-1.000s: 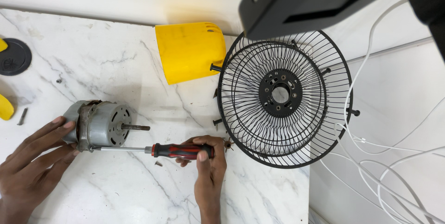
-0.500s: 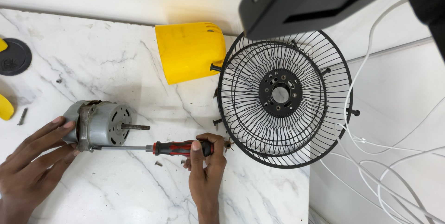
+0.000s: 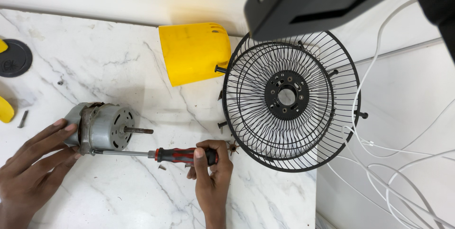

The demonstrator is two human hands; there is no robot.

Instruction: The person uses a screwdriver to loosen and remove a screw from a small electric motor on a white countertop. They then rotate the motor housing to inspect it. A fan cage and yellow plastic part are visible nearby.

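Lower left of the frame: your left hand [image 3: 33, 174] lies flat on the marble tabletop [image 3: 118, 68], its grip apart, fingers spread and pressed against the back end of the grey electric motor [image 3: 102, 127]. The motor lies on its side at left of centre, its shaft pointing toward the right. Lower centre: your right hand [image 3: 211, 172], grip clamped on the red-and-black handle of the screwdriver [image 3: 156, 153]; the tool lies level, its blade running left to the lower edge of the motor's face. Small loose bits lie on the tabletop just beside the handle. Upper centre: yellow plastic housing [image 3: 194, 51], on its side. Right of centre: black wire fan guard [image 3: 289, 98], partly overhanging the tabletop's right edge, touching the yellow housing at a small knob. Far right: white cables [image 3: 388, 153], loose. Upper left edge: black round disc [image 3: 14, 58]. Left edge: yellow piece [image 3: 4, 109] and a small screw [image 3: 22, 118] just beside it.
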